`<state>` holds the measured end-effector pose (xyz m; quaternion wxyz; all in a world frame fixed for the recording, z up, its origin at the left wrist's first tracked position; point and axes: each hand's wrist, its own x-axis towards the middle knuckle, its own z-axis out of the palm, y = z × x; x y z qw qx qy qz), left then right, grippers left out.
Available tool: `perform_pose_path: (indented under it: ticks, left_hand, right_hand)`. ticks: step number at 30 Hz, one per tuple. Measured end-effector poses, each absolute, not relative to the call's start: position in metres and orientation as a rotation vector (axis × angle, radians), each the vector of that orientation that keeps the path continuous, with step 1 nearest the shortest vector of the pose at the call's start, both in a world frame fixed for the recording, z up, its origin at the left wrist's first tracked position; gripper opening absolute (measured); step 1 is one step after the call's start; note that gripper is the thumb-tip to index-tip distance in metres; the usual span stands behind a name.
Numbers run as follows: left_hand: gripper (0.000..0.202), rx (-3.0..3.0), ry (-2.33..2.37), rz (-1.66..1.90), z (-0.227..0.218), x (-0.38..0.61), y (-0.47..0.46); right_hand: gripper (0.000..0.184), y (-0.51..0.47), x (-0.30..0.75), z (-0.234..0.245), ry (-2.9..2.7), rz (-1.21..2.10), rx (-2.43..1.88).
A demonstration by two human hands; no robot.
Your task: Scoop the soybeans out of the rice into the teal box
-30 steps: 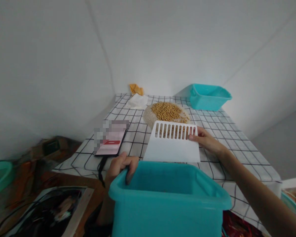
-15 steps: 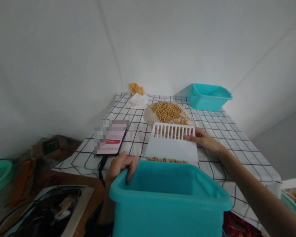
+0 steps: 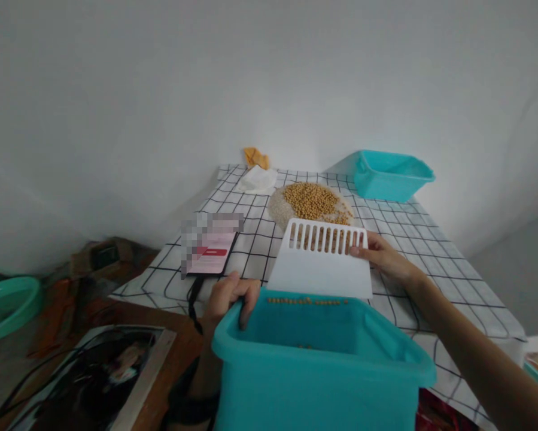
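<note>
My left hand (image 3: 233, 297) is closed over the left rim of a turquoise plastic bin (image 3: 322, 389) at the table's near edge. With my right hand (image 3: 380, 254) I grip the right side of a white slotted plastic scraper (image 3: 320, 275). The scraper lies tilted, its wide lower edge meeting the bin's far rim. A row of soybeans (image 3: 308, 301) shows against the bin's far inner wall, just below that edge. Beyond the scraper, a heap of soybeans (image 3: 311, 200) lies on a bed of pale grains (image 3: 280, 209); some beans show through the slots.
A second turquoise bin (image 3: 388, 188) stands at the back right of the checked tablecloth (image 3: 251, 233). White material (image 3: 257, 179) and a yellow cloth (image 3: 256, 158) lie at the back left. A tablet-like device (image 3: 212, 257) rests near the left edge. A green basin (image 3: 30, 302) sits lower left.
The row of soybeans at the scraper's lower edge has dropped over the rim into the bin. The whole view has shifted slightly; both hands keep their grips.
</note>
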<state>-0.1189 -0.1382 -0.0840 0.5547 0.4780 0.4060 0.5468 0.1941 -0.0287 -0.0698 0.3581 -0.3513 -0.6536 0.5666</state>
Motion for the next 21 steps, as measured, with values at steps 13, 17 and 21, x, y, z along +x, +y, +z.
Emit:
perform_pose_path:
  ticks: [13,17,21]
  left_hand:
    - [0.062,1.109,0.845,1.339,-0.082,-0.117,-0.151]
    - [0.066,1.327,0.765,1.388,-0.092,-0.121,-0.155]
    - [0.068,1.568,0.787,1.361,-0.100,-0.126,-0.152]
  right_hand:
    - [0.020,-0.017,0.198,-0.066,-1.123,1.179,-1.108]
    - [0.020,-0.019,0.197,-0.064,-1.125,1.183,-1.135]
    - [0.020,-0.022,0.194,-0.062,-1.145,1.211,-1.144]
